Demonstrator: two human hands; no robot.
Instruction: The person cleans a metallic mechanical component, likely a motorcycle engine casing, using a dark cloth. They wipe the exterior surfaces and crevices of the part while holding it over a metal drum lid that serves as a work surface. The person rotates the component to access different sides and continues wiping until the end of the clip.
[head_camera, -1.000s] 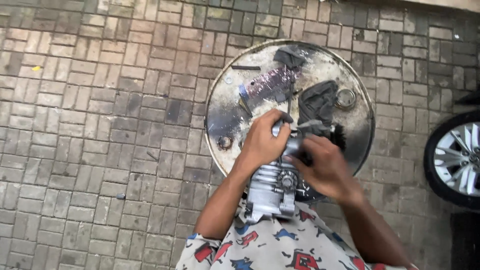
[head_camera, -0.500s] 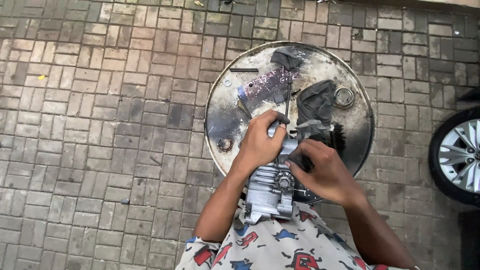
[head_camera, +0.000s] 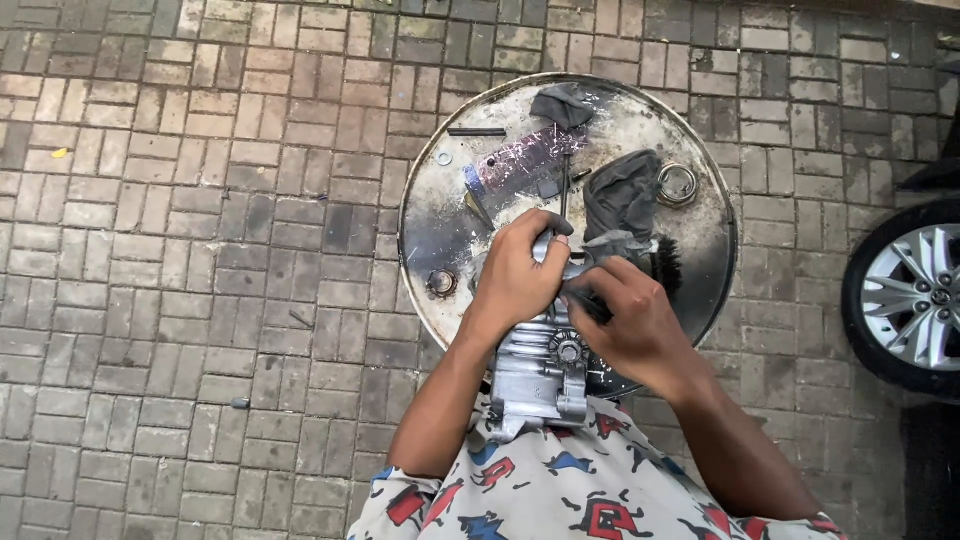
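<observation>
Barely anything has moved since half a second ago: both hands stay on the part, the view has drifted a touch so the car wheel (head_camera: 905, 295) shows more at the right edge.

Left hand (head_camera: 520, 275) is closed over the top of the silver metal casing (head_camera: 540, 370), fingers curled round its upper end, just below frame centre. Right hand (head_camera: 625, 315) is pinched narrow on a grey rag (head_camera: 600, 250), pressing it against the casing's upper right side. Casing stands roughly upright, lower end against my patterned shirt (head_camera: 560, 490) at bottom centre, upper end over the near rim of the round metal drum top (head_camera: 440, 215) I use as a table.

On the table: dark cloth (head_camera: 625, 195) just above my right hand, another dark scrap (head_camera: 560, 105) at the far rim, a metal ring (head_camera: 678, 184) on the right, a small washer (head_camera: 443, 158) and a dark rod (head_camera: 476, 131) upper left, a crumpled shiny wrapper (head_camera: 525, 160) near the middle, a round cap (head_camera: 441, 283) at the left rim. A black brush (head_camera: 665, 265) sits touching the right hand's far side.

Brick paving (head_camera: 200, 250) fills the rest.
</observation>
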